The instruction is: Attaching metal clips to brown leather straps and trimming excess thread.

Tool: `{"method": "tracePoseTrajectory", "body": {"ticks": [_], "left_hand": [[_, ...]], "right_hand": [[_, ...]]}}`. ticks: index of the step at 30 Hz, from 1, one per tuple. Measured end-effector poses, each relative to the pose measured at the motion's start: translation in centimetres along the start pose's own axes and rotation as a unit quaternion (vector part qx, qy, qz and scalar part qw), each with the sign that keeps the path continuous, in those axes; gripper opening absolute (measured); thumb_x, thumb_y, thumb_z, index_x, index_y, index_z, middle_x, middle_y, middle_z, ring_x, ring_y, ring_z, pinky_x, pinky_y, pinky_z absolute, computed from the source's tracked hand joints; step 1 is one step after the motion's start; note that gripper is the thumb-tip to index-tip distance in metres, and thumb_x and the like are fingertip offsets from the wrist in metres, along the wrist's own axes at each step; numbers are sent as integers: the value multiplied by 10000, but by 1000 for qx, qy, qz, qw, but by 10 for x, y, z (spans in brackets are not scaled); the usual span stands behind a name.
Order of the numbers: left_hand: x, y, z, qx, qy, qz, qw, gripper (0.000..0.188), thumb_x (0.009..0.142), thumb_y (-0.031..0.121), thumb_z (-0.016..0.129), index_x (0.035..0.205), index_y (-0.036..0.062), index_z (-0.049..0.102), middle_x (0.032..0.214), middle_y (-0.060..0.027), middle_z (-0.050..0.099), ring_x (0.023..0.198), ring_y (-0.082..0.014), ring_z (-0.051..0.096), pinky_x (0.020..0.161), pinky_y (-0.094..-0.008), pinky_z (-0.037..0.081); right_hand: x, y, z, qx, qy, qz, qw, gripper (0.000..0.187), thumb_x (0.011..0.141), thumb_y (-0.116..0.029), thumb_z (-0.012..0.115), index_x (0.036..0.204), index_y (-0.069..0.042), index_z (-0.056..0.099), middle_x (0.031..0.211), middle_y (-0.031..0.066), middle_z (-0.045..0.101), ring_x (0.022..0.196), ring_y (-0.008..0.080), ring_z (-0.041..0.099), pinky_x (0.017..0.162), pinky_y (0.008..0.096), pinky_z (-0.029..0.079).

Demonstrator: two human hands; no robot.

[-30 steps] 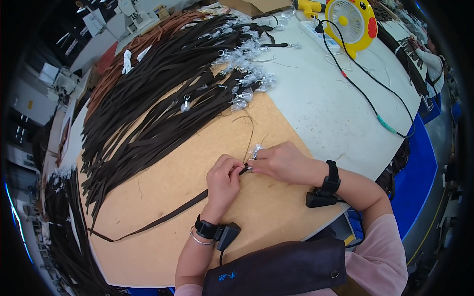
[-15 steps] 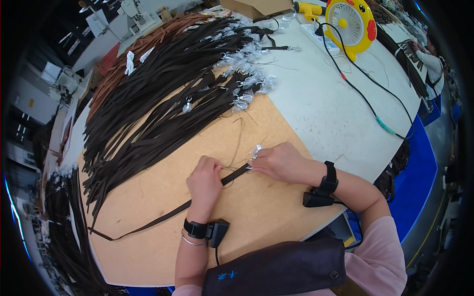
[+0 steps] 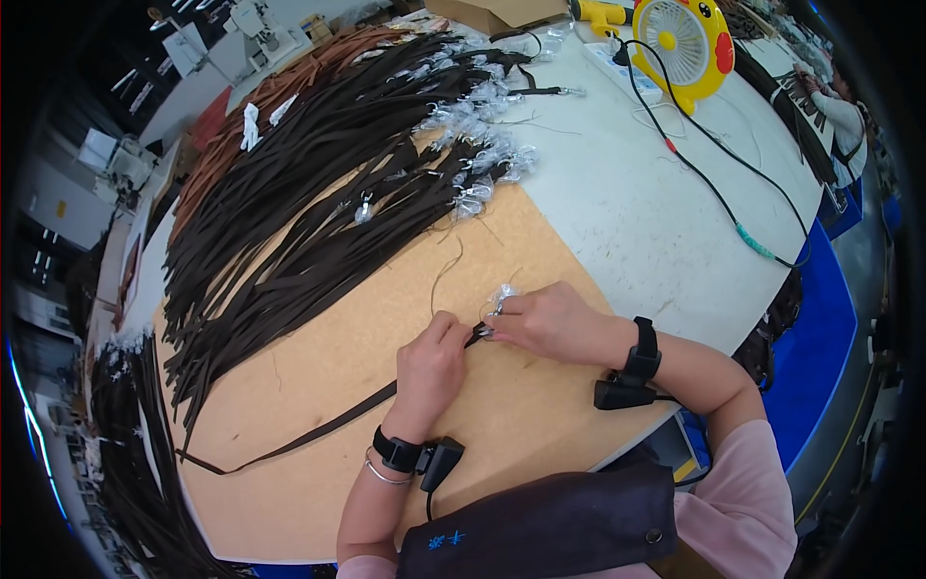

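A long dark brown strap (image 3: 333, 426) lies across the tan board, its far end raised between my hands. My right hand (image 3: 552, 322) is closed in a pinch on that end, beside a metal clasp wrapped in clear plastic (image 3: 503, 294). My left hand (image 3: 431, 365) lies over the strap just short of the clasp, fingers closed at it; the exact grip is hidden beneath the hand. A loose brown thread (image 3: 442, 274) curls up from the board near my left fingertips.
Dark straps (image 3: 289, 222) with plastic-wrapped metal ends cover the board's far left; reddish-brown straps (image 3: 328, 60) lie behind. At the back stand a yellow fan (image 3: 675, 43), a power strip (image 3: 622, 69) and a cardboard box (image 3: 502, 13). A black cable (image 3: 709, 195) loops right. A person (image 3: 844, 125) is far right.
My left hand has slid right along the strap, up close to my right hand. The loose thread has shifted slightly left. My right hand stays almost in place on the strap's end.
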State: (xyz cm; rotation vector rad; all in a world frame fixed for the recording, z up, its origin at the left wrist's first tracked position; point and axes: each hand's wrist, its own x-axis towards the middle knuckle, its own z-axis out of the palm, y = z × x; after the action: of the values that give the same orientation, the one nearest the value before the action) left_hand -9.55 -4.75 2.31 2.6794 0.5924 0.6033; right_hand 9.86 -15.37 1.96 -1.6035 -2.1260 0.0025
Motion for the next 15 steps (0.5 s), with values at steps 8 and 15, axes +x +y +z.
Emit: {"method": "tracePoseTrajectory", "body": {"ticks": [8,15], "left_hand": [[-2,-1,13,-135,62,-42,988,49,818,-5,676,839,28,647,835,-83,607,666,-255,632,569,-316,497],[0,-2,13,-267,54,-129,953,102,802,-112,638,860,-27,645,837,-108,611,660,-202,627,596,-276,481]], "right_hand": [[-1,-2,2,-10,18,-32,999,163,856,-216,692,988,-121,698,783,22,613,644,185,651,515,320,499],[5,-5,2,-41,-36,-26,998,166,870,-202,684,1013,-121,703,793,32,634,679,206,660,547,342,508]]}}
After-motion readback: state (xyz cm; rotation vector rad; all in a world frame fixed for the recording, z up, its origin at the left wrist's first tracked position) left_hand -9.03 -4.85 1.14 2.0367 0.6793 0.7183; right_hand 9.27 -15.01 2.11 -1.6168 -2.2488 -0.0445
